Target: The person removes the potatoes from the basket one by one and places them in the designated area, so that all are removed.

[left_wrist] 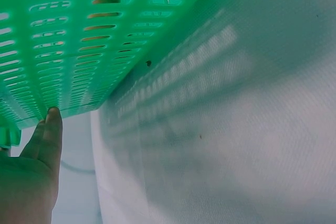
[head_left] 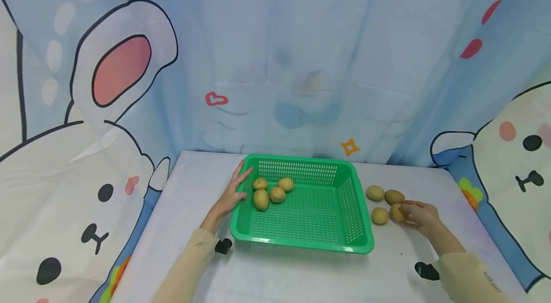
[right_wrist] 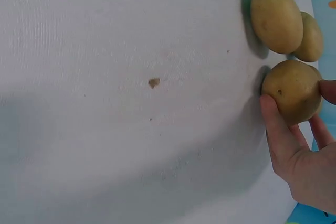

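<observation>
A green plastic basket [head_left: 301,241] stands on the table, with several potatoes [head_left: 260,200] grouped at its left end. At the basket's left rim is my left hand [head_left: 229,197], its fingers spread and straight. The left wrist view shows the fingers of that hand [left_wrist: 50,137] against the slotted outer wall. To the right of the basket, my right hand [head_left: 423,217] grips a potato [right_wrist: 290,90] between thumb and fingers, low at the table. Beside the gripped one lie an oval potato [right_wrist: 276,18], another potato [right_wrist: 311,38] and a third potato [head_left: 394,196].
A white cloth covers the table [head_left: 301,276]. Small brown crumbs [right_wrist: 154,82] lie on it in the right wrist view. Behind the table hangs a blue printed curtain [head_left: 267,54], with cartoon figures on both sides.
</observation>
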`<state>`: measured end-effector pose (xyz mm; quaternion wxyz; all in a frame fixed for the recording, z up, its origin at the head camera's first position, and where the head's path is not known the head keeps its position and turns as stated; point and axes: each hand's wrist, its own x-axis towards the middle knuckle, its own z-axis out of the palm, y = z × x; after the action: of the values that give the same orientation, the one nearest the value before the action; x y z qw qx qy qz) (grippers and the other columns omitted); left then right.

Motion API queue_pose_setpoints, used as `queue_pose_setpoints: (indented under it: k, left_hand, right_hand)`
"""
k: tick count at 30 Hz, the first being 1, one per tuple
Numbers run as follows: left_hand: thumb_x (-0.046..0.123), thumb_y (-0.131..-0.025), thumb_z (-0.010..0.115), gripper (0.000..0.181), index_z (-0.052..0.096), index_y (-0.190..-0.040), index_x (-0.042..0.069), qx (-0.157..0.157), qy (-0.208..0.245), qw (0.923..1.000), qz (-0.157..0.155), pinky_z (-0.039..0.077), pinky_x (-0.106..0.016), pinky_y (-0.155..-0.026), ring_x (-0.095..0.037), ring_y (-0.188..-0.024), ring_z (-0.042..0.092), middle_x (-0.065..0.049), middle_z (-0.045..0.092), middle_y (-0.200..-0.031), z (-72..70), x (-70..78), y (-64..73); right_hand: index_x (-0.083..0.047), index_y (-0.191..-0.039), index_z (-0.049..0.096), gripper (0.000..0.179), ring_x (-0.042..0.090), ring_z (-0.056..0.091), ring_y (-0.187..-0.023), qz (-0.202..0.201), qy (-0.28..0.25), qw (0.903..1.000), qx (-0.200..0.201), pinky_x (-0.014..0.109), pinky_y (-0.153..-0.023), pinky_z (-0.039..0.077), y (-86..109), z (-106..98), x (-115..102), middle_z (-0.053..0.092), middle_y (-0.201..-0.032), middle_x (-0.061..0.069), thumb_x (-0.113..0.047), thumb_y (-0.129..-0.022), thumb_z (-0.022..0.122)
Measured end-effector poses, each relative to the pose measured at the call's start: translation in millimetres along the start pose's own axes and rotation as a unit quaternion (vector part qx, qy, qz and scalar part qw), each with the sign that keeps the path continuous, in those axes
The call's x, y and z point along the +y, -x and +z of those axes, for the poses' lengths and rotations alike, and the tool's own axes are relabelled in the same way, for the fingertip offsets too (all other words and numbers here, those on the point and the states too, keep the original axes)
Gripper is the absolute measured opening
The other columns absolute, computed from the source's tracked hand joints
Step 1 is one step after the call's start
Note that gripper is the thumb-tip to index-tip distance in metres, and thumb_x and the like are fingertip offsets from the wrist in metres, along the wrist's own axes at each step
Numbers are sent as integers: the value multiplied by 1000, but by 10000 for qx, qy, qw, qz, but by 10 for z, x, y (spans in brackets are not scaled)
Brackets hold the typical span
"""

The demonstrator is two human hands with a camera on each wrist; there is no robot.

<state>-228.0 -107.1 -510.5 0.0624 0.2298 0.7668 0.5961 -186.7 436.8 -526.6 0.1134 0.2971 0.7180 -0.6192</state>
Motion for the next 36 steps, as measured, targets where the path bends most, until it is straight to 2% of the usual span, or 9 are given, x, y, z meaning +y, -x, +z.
queue_pose_setpoints:
  k: [5, 8, 10, 15, 18, 21, 25, 28, 36]
  left_hand:
    - [-16, -70, 46, 83, 28, -151, -7, 17, -13, 10000, 0, 20, -61, -109, -37, -149, -10, -18, -7, -164, -1, 2, -15]
    - [-16, -70, 46, 84, 28, -151, -8, 18, -12, 10000, 9, 20, -61, -109, -38, -149, -10, -18, -7, -164, -3, -2, -21]
    - [-17, -70, 46, 83, 28, -151, -8, 5, 0, 10000, 20, 19, -62, -109, -38, -149, -10, -18, -7, -164, -6, -2, -23]
    - [-17, -70, 47, 84, 28, -151, -8, 3, 19, 10000, 20, 19, -62, -110, -39, -149, -10, -19, -7, -164, -14, -6, -21]
    - [-17, -70, 47, 84, 28, -151, -7, 29, 29, 10000, -5, 21, -60, -109, -38, -149, -10, -18, -7, -164, -22, -10, -20]
    - [-17, -70, 47, 84, 28, -151, -7, 22, 25, 10000, -30, 22, -58, -109, -37, -149, -10, -17, -7, -164, -30, -13, -21]
    - [-16, -70, 47, 84, 28, -152, -7, -20, 11, 10000, -27, 21, -59, -109, -38, -149, -10, -17, -7, -164, -31, -15, -23]
    - [-16, -70, 47, 84, 28, -151, -7, -38, 7, 10000, 0, 21, -60, -108, -39, -149, -10, -19, -7, -164, -25, -18, -28]
    - [-16, -71, 47, 84, 28, -152, -6, -50, 38, 10000, -22, 23, -56, -108, -37, -149, -10, -18, -7, -164, -21, -23, -14]
  right_hand:
    - [12, -140, 35, 57, 16, 58, -83, -90, 3, 9999, 77, 43, -81, 56, 1, 29, 21, 50, -112, 15, -10, -94, 61]
    - [14, -136, 36, 56, 19, 58, -86, -73, 32, 10000, 58, 43, -81, 56, 0, 28, -25, 53, -103, 9, -11, -93, 62]
    - [15, -135, 36, 55, 28, 60, -92, -88, 219, 9997, 9, 44, -83, 55, 2, 21, -70, 55, -104, 12, -12, -93, 61]
    - [18, -140, 30, 64, 52, 42, -125, -299, 924, 9952, 113, 54, -98, 44, 36, 58, -243, 42, -129, 37, -20, -95, 54]
    - [17, -143, 29, 67, 55, 30, -134, -464, 1250, 9907, 261, 59, -105, 35, 92, 161, -403, 31, -144, 38, -26, -96, 51]
    - [13, -145, 31, 65, 53, 30, -136, -623, 1495, 9862, 339, 59, -107, 32, 156, 323, -581, 30, -148, 36, -27, -98, 49]
    - [10, -150, 26, 63, 49, 32, -138, -843, 1257, 9885, 36, 55, -108, 34, 210, 571, -796, 28, -152, 34, -26, -102, 45]
    - [9, -152, 21, 65, 45, 33, -139, -1054, 885, 9895, -434, 50, -107, 36, 241, 731, -922, 26, -154, 32, -28, -103, 43]
    - [7, -151, 27, 60, 40, 45, -133, -1633, 663, 9768, -1216, 47, -103, 42, 340, 1219, -1089, 36, -149, 31, -26, -104, 44]
